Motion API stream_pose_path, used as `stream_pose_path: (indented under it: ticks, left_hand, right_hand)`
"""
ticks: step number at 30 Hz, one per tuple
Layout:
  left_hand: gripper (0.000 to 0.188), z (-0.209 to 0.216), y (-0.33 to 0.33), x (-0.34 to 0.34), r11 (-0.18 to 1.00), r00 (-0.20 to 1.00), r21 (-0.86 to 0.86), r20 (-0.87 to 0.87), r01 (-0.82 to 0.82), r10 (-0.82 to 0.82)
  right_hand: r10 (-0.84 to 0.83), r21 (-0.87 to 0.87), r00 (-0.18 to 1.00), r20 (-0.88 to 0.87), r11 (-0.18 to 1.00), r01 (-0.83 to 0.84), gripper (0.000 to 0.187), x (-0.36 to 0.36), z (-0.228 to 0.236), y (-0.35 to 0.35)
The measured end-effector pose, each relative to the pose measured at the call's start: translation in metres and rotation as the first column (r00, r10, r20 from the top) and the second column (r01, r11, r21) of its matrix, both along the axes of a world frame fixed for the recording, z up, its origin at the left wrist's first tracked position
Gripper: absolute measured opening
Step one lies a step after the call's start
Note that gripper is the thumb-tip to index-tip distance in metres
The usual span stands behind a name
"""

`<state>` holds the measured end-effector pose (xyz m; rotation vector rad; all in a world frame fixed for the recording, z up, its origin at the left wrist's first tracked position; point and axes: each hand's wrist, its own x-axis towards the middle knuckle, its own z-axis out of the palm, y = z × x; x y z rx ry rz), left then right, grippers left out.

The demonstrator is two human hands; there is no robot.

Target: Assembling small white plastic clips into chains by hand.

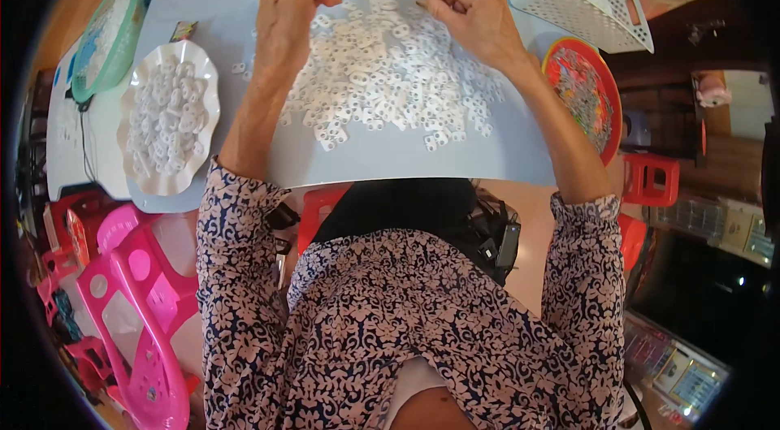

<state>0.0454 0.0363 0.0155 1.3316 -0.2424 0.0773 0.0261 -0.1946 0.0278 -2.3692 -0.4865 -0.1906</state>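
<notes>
Many small white plastic pieces with holes (398,81) lie spread in a loose heap over the grey-blue tabletop (520,150). Above the heap's far left edge is my left hand (294,12), its fingers curled together; whatever they hold is hidden. My right hand (479,20) hovers at the far right of the heap, thumb and forefinger pinched. A tiny dark tip (421,4) sticks out of that pinch, too small to name. The two hands are apart, with white pieces between them.
At left stand a scalloped white plate (130,158) of white pieces and a green basket (132,28). At right are a red bowl (615,117) of small metal parts and a white perforated basket (601,32). A pink plastic chair (150,292) stands lower left, a red stool (652,178) right.
</notes>
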Motion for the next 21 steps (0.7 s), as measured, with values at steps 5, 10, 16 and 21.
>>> stream_pose_path:
  ticks: [5,10,16,21]
  left_hand:
    - [0.027,0.001,-0.005,-0.002,1.000,0.999,0.023,-0.050,0.019,-0.018]
    - [0.028,-0.005,-0.008,-0.005,0.996,0.997,0.080,-0.061,0.047,-0.042]
    - [0.028,-0.010,-0.010,-0.006,0.989,0.996,0.118,-0.050,0.084,-0.078]
    - [0.028,-0.010,-0.012,-0.009,0.982,0.995,0.163,-0.052,0.095,-0.088]
  right_hand:
    - [-0.129,0.006,0.991,-0.016,0.992,0.129,0.016,0.002,-0.002,-0.027]
    - [-0.115,-0.039,0.992,-0.046,0.993,0.113,0.015,-0.013,-0.002,-0.042]
    - [-0.011,-0.074,0.999,-0.050,0.997,0.007,0.012,-0.024,-0.007,-0.050]
    - [0.015,-0.092,1.000,0.022,0.996,-0.013,0.013,-0.019,-0.013,-0.042]
